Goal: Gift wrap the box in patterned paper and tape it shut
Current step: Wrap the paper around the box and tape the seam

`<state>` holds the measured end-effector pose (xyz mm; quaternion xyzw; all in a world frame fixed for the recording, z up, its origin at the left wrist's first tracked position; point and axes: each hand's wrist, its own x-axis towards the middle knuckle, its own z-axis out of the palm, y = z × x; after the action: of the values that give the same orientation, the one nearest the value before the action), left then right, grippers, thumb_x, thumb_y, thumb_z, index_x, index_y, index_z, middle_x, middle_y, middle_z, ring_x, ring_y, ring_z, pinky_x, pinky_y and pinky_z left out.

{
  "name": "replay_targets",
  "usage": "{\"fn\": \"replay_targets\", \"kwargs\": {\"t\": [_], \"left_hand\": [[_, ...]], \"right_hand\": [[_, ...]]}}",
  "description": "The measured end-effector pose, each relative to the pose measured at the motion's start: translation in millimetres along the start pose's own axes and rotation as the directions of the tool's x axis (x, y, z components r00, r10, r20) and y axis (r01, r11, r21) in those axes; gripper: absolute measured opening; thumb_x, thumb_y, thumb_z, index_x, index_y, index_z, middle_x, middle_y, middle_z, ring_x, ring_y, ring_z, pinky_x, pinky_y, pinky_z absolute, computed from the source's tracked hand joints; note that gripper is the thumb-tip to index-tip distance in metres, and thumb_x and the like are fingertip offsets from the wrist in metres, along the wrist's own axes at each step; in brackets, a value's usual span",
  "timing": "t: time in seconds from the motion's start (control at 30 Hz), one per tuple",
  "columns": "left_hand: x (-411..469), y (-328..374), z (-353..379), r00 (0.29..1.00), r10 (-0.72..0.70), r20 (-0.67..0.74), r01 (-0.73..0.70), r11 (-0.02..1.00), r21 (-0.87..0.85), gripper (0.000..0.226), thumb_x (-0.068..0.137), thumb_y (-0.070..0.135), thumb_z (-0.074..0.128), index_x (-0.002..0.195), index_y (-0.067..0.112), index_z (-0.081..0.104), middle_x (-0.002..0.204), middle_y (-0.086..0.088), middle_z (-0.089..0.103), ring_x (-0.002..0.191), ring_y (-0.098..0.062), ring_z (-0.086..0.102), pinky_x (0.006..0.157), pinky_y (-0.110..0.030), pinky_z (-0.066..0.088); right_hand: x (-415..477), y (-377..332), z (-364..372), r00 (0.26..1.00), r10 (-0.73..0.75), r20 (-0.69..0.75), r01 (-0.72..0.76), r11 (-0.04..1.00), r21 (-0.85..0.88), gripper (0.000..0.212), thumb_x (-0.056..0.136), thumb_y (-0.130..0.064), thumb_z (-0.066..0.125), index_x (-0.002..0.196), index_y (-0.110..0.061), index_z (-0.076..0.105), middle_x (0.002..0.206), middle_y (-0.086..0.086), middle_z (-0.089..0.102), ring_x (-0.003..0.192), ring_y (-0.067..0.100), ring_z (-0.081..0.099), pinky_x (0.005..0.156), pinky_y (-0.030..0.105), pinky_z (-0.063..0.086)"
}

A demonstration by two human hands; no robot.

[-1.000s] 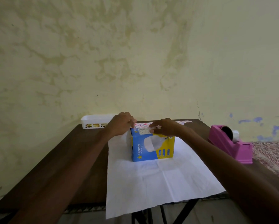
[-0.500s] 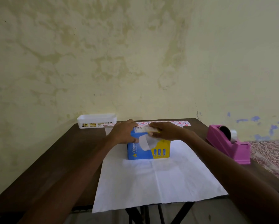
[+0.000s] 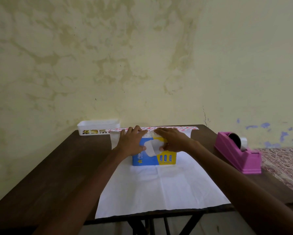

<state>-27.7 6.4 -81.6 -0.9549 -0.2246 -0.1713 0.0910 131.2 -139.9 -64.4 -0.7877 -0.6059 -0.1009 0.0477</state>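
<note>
The box (image 3: 152,160) stands mid-frame on the paper (image 3: 159,187), white side up. Left hand (image 3: 131,142) and right hand (image 3: 173,141) lie across its top, each grip spread, fingers flat, thumbs on the front. Square it to the paper's edges before folding.

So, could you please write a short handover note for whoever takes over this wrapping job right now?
Left hand: flat on the blue and yellow cardboard box, thumb on its front.
Right hand: likewise.
Box stands on the white-backed patterned paper sheet on the dark wooden table; pink tape dispenser to the right.
Done: box placed.
Left: fold paper over, tape shut.
</note>
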Motion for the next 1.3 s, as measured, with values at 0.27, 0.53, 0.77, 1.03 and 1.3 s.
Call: {"fn": "replay_targets", "kwargs": {"t": [0.27,0.53,0.77,1.03,1.3], "left_hand": [[4.6,4.2,8.6,0.999,-0.037,-0.022,0.036,0.998,-0.042,0.073,0.087,0.043,0.06,0.149,0.03,0.024,0.144,0.002,0.03,0.132,-0.023,0.029,0.107,-0.045,0.022],[2.0,8.5,9.1,0.999,-0.022,-0.045,0.023,0.999,0.029,0.07,0.087,0.042,0.058,0.145,0.02,0.026,0.139,-0.003,0.03,0.126,-0.026,0.031,0.103,-0.044,0.025],[0.3,0.3,8.5,1.0,-0.004,-0.018,0.002,0.997,-0.082,0.07,0.085,0.049,0.06,0.144,0.025,0.029,0.152,-0.002,0.02,0.143,-0.022,0.012,0.115,-0.049,0.002],[-6.3,6.5,3.3,0.996,-0.014,-0.085,0.009,0.998,-0.058,0.086,0.085,0.05,0.063,0.15,0.025,0.013,0.145,0.001,0.041,0.134,-0.019,0.04,0.116,-0.05,0.002],[-9.9,9.0,-1.9,0.994,0.012,-0.104,-0.013,1.0,-0.014,0.085,0.084,0.052,0.063,0.151,0.022,0.021,0.149,0.001,0.036,0.137,-0.018,0.033,0.117,-0.042,0.006]], "right_hand": [[0.4,7.9,13.4,0.998,0.056,0.006,-0.055,0.998,-0.019,0.089,0.089,-0.052,0.061,0.157,-0.022,0.011,0.164,0.002,0.014,0.15,0.027,0.012,0.12,0.053,0.007],[-3.4,4.0,11.3,0.997,0.031,-0.072,-0.033,0.999,-0.036,0.087,0.085,-0.048,0.069,0.153,-0.018,0.025,0.158,0.005,0.031,0.142,0.028,0.03,0.118,0.046,0.017],[-9.1,2.8,2.4,0.988,0.072,-0.135,-0.069,0.997,0.021,0.081,0.074,-0.043,0.081,0.143,-0.02,0.046,0.14,0.003,0.055,0.125,0.028,0.049,0.099,0.039,0.042],[-14.1,-1.4,0.9,0.978,0.101,-0.181,-0.092,0.994,0.055,0.074,0.068,-0.045,0.084,0.133,-0.023,0.055,0.124,-0.001,0.066,0.11,0.026,0.056,0.081,0.035,0.051],[-21.5,-3.9,-7.7,0.974,0.109,-0.197,-0.109,0.994,0.009,0.067,0.064,-0.044,0.086,0.123,-0.023,0.063,0.113,0.0,0.069,0.102,0.022,0.057,0.079,0.035,0.053]]}}
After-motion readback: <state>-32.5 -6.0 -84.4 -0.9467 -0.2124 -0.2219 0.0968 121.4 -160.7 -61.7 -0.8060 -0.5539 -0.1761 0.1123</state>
